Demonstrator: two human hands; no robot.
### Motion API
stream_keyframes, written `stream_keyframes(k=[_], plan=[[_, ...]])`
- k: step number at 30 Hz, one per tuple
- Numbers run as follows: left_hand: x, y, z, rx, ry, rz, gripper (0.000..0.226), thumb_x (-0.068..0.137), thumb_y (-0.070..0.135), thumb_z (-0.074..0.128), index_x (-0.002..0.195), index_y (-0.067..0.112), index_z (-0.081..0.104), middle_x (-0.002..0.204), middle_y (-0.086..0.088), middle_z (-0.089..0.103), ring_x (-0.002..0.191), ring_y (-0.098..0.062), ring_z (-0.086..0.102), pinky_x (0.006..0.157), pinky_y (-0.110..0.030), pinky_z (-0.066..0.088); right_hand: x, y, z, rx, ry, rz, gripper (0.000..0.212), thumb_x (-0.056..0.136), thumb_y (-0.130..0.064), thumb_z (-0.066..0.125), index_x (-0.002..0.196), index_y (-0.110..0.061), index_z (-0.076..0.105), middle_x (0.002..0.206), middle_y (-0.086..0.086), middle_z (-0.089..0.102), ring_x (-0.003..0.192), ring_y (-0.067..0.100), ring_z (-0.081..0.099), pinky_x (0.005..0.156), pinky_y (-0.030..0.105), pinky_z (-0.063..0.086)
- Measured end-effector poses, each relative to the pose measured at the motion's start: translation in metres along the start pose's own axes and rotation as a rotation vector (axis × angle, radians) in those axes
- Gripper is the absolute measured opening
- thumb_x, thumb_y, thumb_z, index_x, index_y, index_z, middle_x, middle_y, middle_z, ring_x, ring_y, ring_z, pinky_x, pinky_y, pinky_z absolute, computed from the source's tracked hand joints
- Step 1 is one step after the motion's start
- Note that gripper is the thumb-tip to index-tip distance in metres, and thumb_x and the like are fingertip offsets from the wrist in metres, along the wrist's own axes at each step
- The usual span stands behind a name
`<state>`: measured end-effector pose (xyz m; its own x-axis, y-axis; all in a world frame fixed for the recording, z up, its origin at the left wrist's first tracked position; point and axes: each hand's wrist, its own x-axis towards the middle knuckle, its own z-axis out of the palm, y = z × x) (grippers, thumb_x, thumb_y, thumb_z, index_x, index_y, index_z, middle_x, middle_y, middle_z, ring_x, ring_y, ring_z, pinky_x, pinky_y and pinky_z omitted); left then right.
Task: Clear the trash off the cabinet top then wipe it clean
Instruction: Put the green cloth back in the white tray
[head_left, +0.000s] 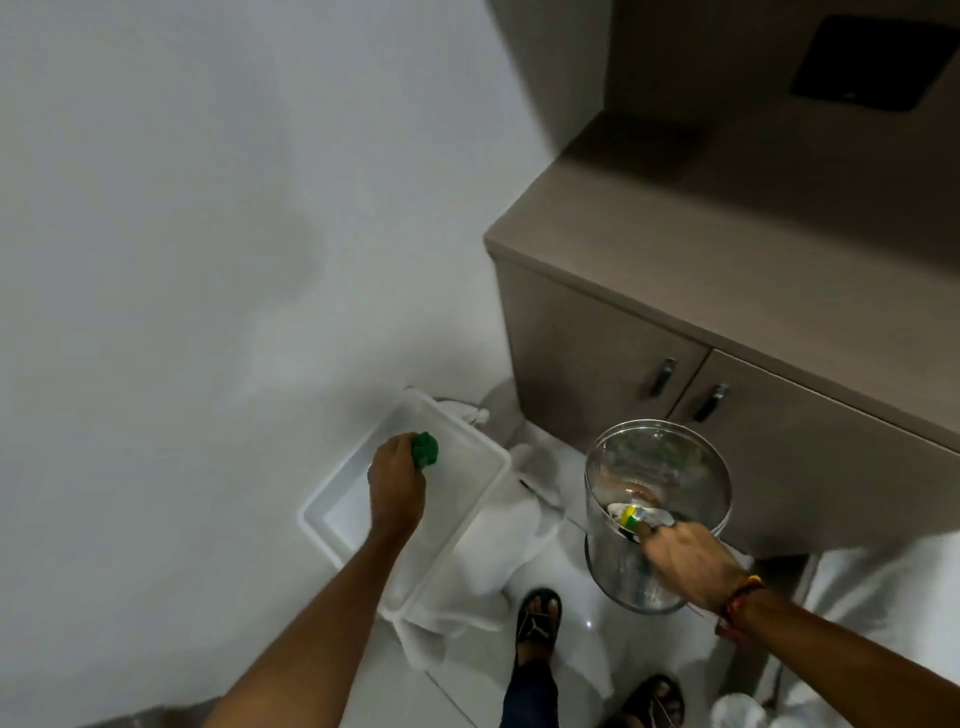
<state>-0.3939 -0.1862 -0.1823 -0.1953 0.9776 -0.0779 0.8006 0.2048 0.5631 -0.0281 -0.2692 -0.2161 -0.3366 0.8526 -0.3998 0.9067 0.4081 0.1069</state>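
My left hand (396, 483) grips a bunched green cloth (426, 451) over a white plastic tub (483, 483) that stands on the floor by the wall. My right hand (685, 558) holds the near rim of a metal mesh waste bin (613, 488), with fingers over a white and yellow-green piece of trash (631, 514) at that rim. More scraps lie inside the bin. The brown cabinet top (727, 234) at the right shows bare and dark.
A white wall fills the left. White cloth (498, 561) lies on the glossy floor under the tub. Cabinet doors with metal handles (665, 376) face me. My sandalled feet (540, 618) stand below the bin. A dark panel (878, 62) sits at the top right.
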Motion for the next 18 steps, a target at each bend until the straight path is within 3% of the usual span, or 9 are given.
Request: stream_keyframes(k=[2, 4, 6, 8, 11, 13, 15, 17, 18], plan=[[-0.007, -0.012, 0.005, -0.001, -0.21, -0.133, 0.027, 0.099, 0.017, 0.056, 0.126, 0.018, 0.059, 0.133, -0.008, 0.06, 0.129, -0.034, 0.053, 0.108, -0.04, 0.044, 0.002, -0.006, -0.001, -0.006, -0.025, 0.031, 0.042, 0.062, -0.016, 0.085, 0.1, -0.009, 0.071, 0.069, 0.007, 0.073, 0.049, 0.019, 0.068, 0.044, 0.027, 0.052], [-0.004, -0.017, 0.008, 0.159, -0.429, -0.149, 0.055, 0.1, 0.033, 0.055, 0.149, 0.016, 0.037, 0.159, -0.01, 0.035, 0.148, -0.034, 0.029, 0.12, -0.049, 0.029, 0.003, -0.009, 0.003, -0.015, -0.07, -0.016, 0.035, 0.082, -0.02, 0.07, 0.115, -0.011, 0.061, 0.085, 0.006, 0.074, 0.067, 0.019, 0.072, 0.057, 0.029, 0.056], [0.002, -0.012, 0.009, 0.248, -0.433, -0.173, 0.062, 0.102, 0.043, 0.044, 0.153, 0.013, 0.027, 0.163, -0.011, 0.025, 0.151, -0.032, 0.022, 0.122, -0.058, 0.019, 0.002, -0.006, 0.009, -0.023, -0.069, -0.049, 0.028, 0.094, -0.02, 0.054, 0.122, -0.014, 0.053, 0.093, 0.004, 0.072, 0.078, 0.02, 0.072, 0.067, 0.03, 0.058], [0.004, 0.007, 0.01, 0.263, -0.291, -0.16, 0.062, 0.103, 0.045, 0.038, 0.153, 0.011, 0.026, 0.163, -0.012, 0.027, 0.151, -0.031, 0.023, 0.123, -0.058, 0.014, -0.001, -0.004, 0.011, -0.041, -0.034, -0.058, 0.026, 0.096, -0.018, 0.05, 0.121, -0.014, 0.053, 0.093, 0.003, 0.072, 0.08, 0.02, 0.072, 0.069, 0.031, 0.058], [-0.009, 0.057, 0.035, 0.182, -0.192, 0.202, 0.056, 0.1, 0.036, 0.047, 0.151, 0.015, 0.032, 0.158, -0.009, 0.037, 0.147, -0.026, 0.033, 0.121, -0.048, 0.03, -0.002, -0.005, 0.017, -0.049, -0.027, -0.047, 0.027, 0.097, -0.013, 0.045, 0.123, -0.012, 0.053, 0.097, 0.006, 0.073, 0.082, 0.023, 0.073, 0.071, 0.033, 0.056], [-0.031, 0.09, 0.075, 0.183, -0.384, 0.499, 0.059, 0.096, 0.024, 0.052, 0.151, 0.017, 0.033, 0.159, -0.006, 0.037, 0.148, -0.022, 0.031, 0.122, -0.046, 0.031, -0.004, -0.005, 0.02, -0.009, -0.005, -0.017, 0.029, 0.098, -0.015, 0.045, 0.126, -0.011, 0.052, 0.105, 0.009, 0.073, 0.086, 0.025, 0.073, 0.075, 0.034, 0.056], [-0.053, 0.113, 0.121, 0.275, -0.627, 0.731, 0.063, 0.091, 0.017, 0.054, 0.151, 0.017, 0.035, 0.161, -0.006, 0.035, 0.15, -0.023, 0.028, 0.124, -0.044, 0.025, -0.008, -0.002, 0.023, 0.005, 0.057, 0.021, 0.032, 0.094, -0.019, 0.057, 0.124, -0.01, 0.058, 0.105, 0.012, 0.073, 0.085, 0.026, 0.073, 0.073, 0.034, 0.056], [-0.065, 0.12, 0.164, 0.441, -0.702, 0.925, 0.055, 0.091, 0.012, 0.052, 0.145, 0.015, 0.046, 0.157, -0.008, 0.042, 0.15, -0.024, 0.032, 0.122, -0.048, 0.021, -0.008, 0.003, 0.031, 0.012, 0.133, 0.072, 0.04, 0.067, -0.023, 0.083, 0.102, -0.006, 0.072, 0.084, 0.013, 0.075, 0.067, 0.024, 0.073, 0.061, 0.028, 0.057], [-0.068, 0.122, 0.184, 0.529, -0.681, 1.006, 0.047, 0.091, 0.012, 0.052, 0.138, 0.016, 0.055, 0.149, -0.009, 0.052, 0.146, -0.026, 0.039, 0.122, -0.051, 0.023, -0.008, 0.006, 0.04, 0.021, 0.166, 0.073, 0.041, 0.059, -0.021, 0.086, 0.095, -0.005, 0.074, 0.079, 0.013, 0.074, 0.064, 0.024, 0.072, 0.06, 0.027, 0.057]])
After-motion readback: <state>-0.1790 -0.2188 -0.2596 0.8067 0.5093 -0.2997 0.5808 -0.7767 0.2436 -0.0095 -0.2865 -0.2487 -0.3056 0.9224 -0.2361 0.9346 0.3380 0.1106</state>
